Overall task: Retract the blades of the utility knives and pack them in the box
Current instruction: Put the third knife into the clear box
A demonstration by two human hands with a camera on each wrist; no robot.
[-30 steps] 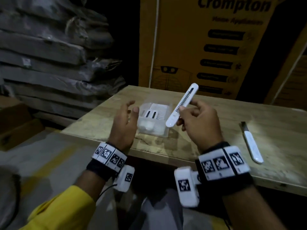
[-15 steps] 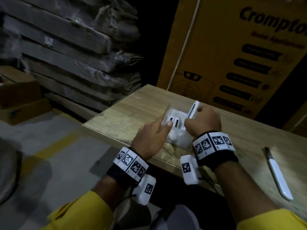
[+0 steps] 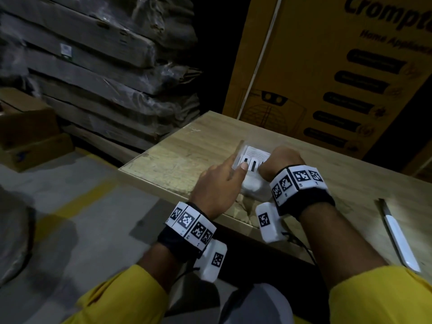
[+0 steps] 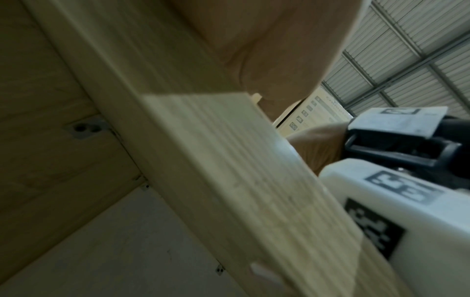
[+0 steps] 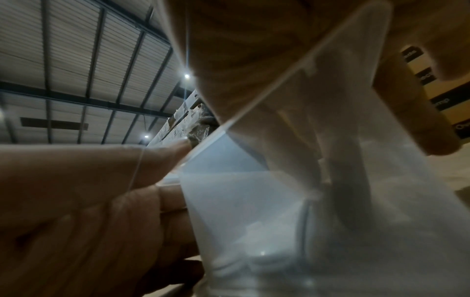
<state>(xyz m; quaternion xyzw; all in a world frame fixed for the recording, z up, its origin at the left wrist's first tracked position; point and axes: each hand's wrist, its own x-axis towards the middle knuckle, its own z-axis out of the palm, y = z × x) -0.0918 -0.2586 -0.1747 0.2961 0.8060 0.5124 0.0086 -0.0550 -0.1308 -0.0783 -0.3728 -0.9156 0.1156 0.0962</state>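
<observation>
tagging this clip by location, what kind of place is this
Most likely a warehouse or stockroom: plastic-wrapped flat cartons stacked up, a large yellow Crompton appliance carton behind the wooden table, and a corrugated metal roof on steel beams overhead.

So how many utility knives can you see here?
3 clearly: a first knife beside a second knife in the clear box, and a third knife on the table, blade out. The right hand may hide more.

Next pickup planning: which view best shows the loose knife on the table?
Head view: the utility knife lies whole on the table, blade seemingly out. Left wrist shows mostly the table's edge, right wrist the clear box; neither shows the knife.
</observation>
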